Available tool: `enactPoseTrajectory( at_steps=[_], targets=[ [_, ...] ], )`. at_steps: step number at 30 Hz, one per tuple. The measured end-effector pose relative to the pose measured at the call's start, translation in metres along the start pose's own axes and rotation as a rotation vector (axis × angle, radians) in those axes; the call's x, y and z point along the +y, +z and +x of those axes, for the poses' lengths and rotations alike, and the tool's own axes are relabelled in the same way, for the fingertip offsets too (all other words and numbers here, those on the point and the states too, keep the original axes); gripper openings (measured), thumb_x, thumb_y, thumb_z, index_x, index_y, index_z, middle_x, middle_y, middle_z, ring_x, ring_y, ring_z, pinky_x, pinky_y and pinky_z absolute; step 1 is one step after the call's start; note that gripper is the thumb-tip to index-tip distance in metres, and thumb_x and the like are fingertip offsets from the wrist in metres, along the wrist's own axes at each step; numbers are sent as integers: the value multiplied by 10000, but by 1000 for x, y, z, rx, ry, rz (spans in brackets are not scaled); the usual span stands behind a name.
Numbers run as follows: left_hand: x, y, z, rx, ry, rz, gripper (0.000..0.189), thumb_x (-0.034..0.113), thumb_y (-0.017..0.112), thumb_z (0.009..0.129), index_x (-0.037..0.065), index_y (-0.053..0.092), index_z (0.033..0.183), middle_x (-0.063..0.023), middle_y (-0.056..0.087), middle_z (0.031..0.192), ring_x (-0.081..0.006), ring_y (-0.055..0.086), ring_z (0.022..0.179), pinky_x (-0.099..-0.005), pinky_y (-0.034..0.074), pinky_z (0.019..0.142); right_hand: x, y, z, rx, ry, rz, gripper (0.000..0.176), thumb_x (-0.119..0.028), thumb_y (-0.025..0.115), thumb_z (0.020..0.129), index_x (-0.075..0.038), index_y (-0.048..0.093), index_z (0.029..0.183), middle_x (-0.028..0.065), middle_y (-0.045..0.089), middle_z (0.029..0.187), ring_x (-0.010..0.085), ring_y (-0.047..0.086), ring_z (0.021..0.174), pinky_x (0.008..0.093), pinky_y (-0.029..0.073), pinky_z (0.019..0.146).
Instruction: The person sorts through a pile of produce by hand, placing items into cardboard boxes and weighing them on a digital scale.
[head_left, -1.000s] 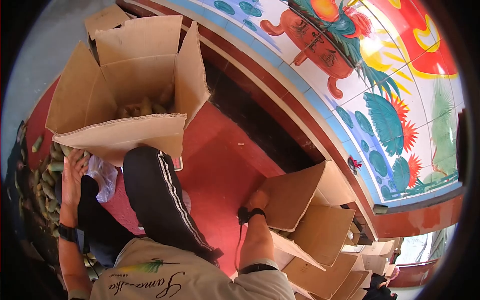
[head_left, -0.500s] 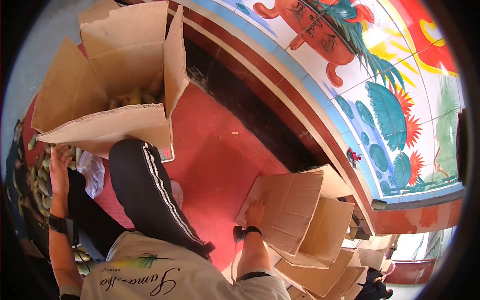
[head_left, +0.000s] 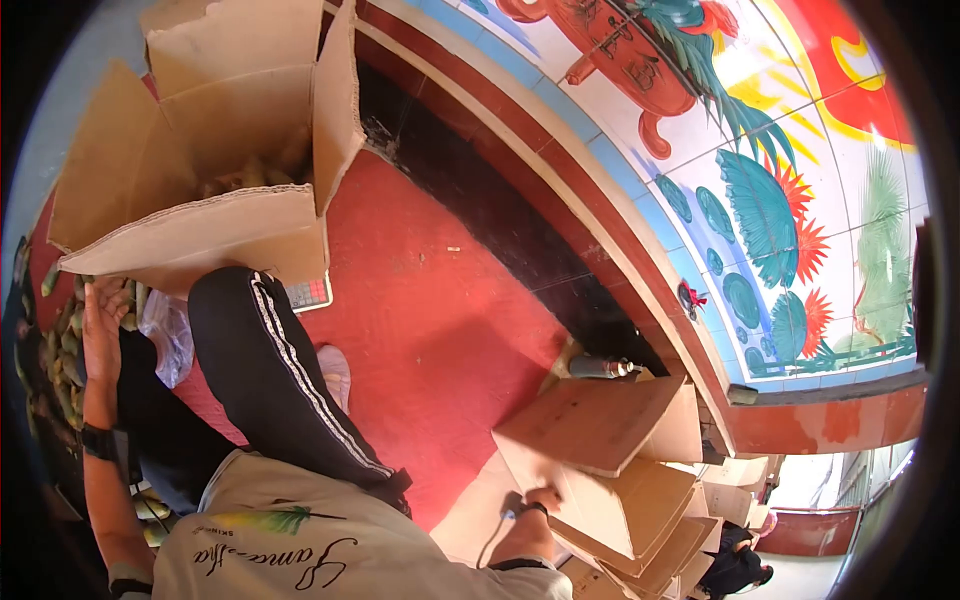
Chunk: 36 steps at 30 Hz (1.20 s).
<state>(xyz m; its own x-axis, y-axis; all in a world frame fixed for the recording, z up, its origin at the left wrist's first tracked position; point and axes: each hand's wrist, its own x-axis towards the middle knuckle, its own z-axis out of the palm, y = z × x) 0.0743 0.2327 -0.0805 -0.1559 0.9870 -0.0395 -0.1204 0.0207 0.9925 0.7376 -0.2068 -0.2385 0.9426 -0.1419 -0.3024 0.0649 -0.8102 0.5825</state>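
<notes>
While the right hand point(head_left: 545, 497) touches the cardboard stack's point(head_left: 600, 425) lower edge, fingers hidden, grip unclear, the left hand point(head_left: 101, 320) lies open, fingers on green produce point(head_left: 55, 345) under the box point(head_left: 200, 230).

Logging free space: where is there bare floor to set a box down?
The red floor is bare between the leg, the open box, the dark step and the cardboard stack. Crowded: vegetables by the left hand, cardboard at the right hand.

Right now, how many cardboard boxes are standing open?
1. The open box stands at upper left, beyond the bent knee, with produce inside. The cardboard stack by the right hand is folded flat at lower right; others may be hidden.
</notes>
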Motion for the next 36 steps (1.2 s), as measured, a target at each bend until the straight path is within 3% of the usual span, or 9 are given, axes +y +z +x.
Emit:
enactPoseTrajectory(
  at_steps=[4, 8, 10, 13, 14, 17, 20, 22, 36],
  targets=[
    [9, 21, -6, 64, -26, 71, 547, 474, 324, 930, 3, 475, 1164, -97, 543, 1104, -153, 512, 936, -277, 384, 803, 21, -8, -6, -32, -36, 220, 443, -245, 596, 714, -60, 584, 1117, 119, 513, 1236, 284, 477, 1149, 380, 397, 937],
    [18, 30, -12, 73, -10, 97, 574, 494, 307, 926, -8, 492, 1135, -96, 562, 1067, -167, 534, 917, -275, 398, 768, -62, 53, 67, -265, -640, 50, 457, -381, 665, 679, -77, 631, 1018, 174, 617, 1011, 264, 596, 969, 374, 453, 853],
    [30, 30, -10, 117, 4, 154, 591, 521, 309, 914, 3, 514, 1111, -98, 577, 1043, -176, 547, 931, -275, 398, 765, -109, -49, -46, -125, -857, 300, 400, -386, 580, 744, -82, 631, 999, 195, 604, 1003, 343, 554, 998, 411, 441, 858],
    [55, 24, 0, 194, 37, 172, 565, 514, 309, 916, 11, 532, 1042, -89, 588, 981, -166, 554, 885, -272, 406, 735, -237, -84, -16, 283, -1225, 281, 283, -306, 524, 793, -61, 625, 892, 207, 614, 882, 386, 582, 842, 452, 483, 707],
    [62, 18, 5, 198, 38, 189, 541, 508, 315, 915, 21, 536, 999, -80, 585, 943, -161, 556, 858, -270, 409, 715, -274, -110, -9, 612, -1668, 384, 266, -277, 486, 839, -48, 622, 846, 197, 617, 758, 376, 598, 730, 436, 484, 612],
    [91, 12, 21, 264, 86, 248, 502, 495, 328, 915, 39, 538, 931, -63, 573, 880, -149, 553, 808, -267, 413, 681, -285, -281, -182, -124, -1639, 1235, 410, -380, 424, 911, -3, 586, 902, 124, 618, 725, 215, 606, 641, 313, 473, 583],
    [111, 11, 35, 338, 136, 296, 473, 475, 349, 913, 45, 542, 945, -59, 561, 855, -146, 541, 783, -266, 417, 674, -290, -389, -261, -121, -1807, 1190, 508, -451, 377, 919, 17, 545, 1024, 106, 619, 835, 174, 606, 695, 277, 469, 618],
    [128, 25, 39, 284, 139, 379, 506, 499, 395, 892, 22, 527, 996, -71, 573, 893, -133, 541, 760, -263, 435, 653, -273, -435, -315, -485, -1801, 1215, 488, -395, 372, 934, 41, 509, 1105, 104, 610, 887, 170, 589, 762, 277, 463, 657],
    [139, 36, 116, -71, 16, 976, 434, 384, 594, 740, -45, 615, 802, -192, 607, 719, -266, 613, 657, -368, 474, 590, -315, -503, -375, -341, -1838, 761, 406, -248, 572, 836, 57, 522, 1100, 117, 588, 1018, 187, 557, 885, 306, 439, 765]
  ],
)
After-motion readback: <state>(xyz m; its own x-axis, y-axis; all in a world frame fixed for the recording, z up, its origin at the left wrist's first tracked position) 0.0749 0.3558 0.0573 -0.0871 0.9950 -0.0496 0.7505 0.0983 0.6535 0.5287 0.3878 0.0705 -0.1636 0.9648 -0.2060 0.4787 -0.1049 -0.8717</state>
